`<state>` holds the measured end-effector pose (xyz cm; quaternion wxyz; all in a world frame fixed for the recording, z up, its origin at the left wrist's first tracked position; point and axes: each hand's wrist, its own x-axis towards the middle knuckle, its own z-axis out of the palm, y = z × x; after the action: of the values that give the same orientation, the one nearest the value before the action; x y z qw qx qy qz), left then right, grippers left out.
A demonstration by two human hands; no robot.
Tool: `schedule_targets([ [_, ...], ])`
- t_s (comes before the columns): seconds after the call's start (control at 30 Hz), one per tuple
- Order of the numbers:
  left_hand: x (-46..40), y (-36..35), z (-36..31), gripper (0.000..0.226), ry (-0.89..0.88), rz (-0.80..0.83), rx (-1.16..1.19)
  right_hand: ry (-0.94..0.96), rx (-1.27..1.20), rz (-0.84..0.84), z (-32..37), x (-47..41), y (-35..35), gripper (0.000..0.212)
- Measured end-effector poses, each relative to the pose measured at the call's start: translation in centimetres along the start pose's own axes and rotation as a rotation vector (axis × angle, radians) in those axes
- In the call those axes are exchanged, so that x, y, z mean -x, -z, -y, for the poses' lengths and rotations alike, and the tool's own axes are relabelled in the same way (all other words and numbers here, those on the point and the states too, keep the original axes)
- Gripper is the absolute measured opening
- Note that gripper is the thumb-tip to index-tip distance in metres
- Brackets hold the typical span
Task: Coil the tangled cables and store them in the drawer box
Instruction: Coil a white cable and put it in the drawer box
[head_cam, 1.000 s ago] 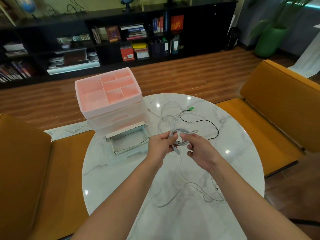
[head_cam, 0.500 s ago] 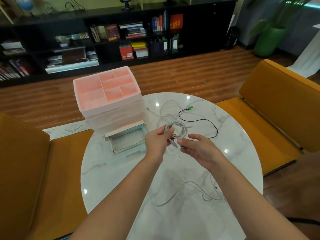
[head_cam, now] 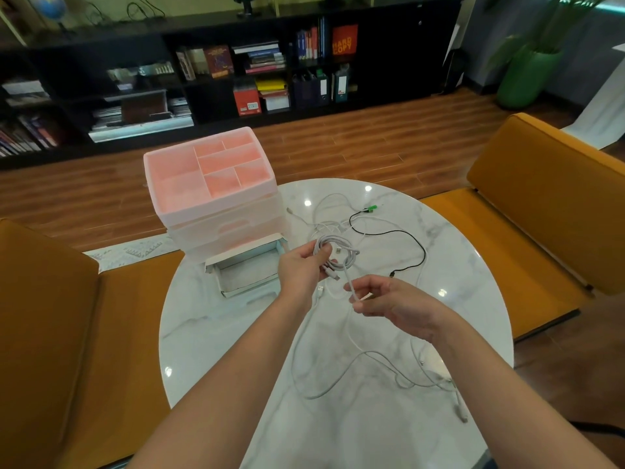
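Open drawer (head_cam: 247, 274) sits just left of the left hand (head_cam: 299, 270), whose fingers (head_cam: 319, 257) grip the white cable coil (head_cam: 338, 253). Right hand (head_cam: 389, 301) fingers (head_cam: 355, 286) pinch its loose strand below, over the tabletop (head_cam: 216, 333); black cable (head_cam: 411, 240) lies beyond.

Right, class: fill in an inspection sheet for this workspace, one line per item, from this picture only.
Surface: round white marble table, glossy.
Job's things: pink plastic drawer box, bottom drawer pulled open; white cable coil.
Clutter: nothing seen.
Hands: left hand grips the coil; right hand pinches its loose strand.
Cables: thin black cable with green plug and more white cable loose on the table.
Surroundings: orange seats, black bookshelf.
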<state>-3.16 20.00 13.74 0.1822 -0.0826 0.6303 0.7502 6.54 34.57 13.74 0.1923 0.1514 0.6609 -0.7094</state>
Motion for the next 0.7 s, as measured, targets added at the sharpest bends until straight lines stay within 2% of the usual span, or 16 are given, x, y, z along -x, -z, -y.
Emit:
schedule_targets([
  [0.1,0.1,-0.2,0.5,0.014,0.021,0.049,-0.068,0.025,0.108,-0.217,0.2,-0.3,-0.7,0.017],
  [0.17,0.2,-0.4,0.6,0.018,0.036,0.098,-0.12,0.04,0.048,-0.341,0.3,-0.6,-1.0,0.015],
  [0.23,0.2,-0.4,0.6,0.027,0.048,0.156,-0.166,0.045,-0.056,-0.378,0.3,-1.0,-1.2,0.004],
  [0.33,0.2,-0.2,0.3,0.03,0.081,0.246,-0.167,0.026,-0.007,-0.403,0.0,-1.3,-1.2,0.034],
  [0.37,0.3,-0.1,0.2,0.029,0.09,0.265,-0.16,0.04,0.047,-0.448,-0.1,-1.3,-1.3,0.036],
  [0.47,0.4,-0.2,0.3,0.023,0.126,0.243,-0.138,0.101,0.165,-0.548,-0.1,-1.6,-1.3,0.032],
  [0.57,0.5,-0.5,0.7,0.014,0.15,0.19,-0.132,0.073,0.343,-0.615,-0.2,-1.8,-1.6,0.029],
  [0.7,0.5,-0.8,1.4,0.016,0.107,0.098,-0.161,0.107,0.467,-0.67,-0.2,-1.2,-2.6,0.031],
])
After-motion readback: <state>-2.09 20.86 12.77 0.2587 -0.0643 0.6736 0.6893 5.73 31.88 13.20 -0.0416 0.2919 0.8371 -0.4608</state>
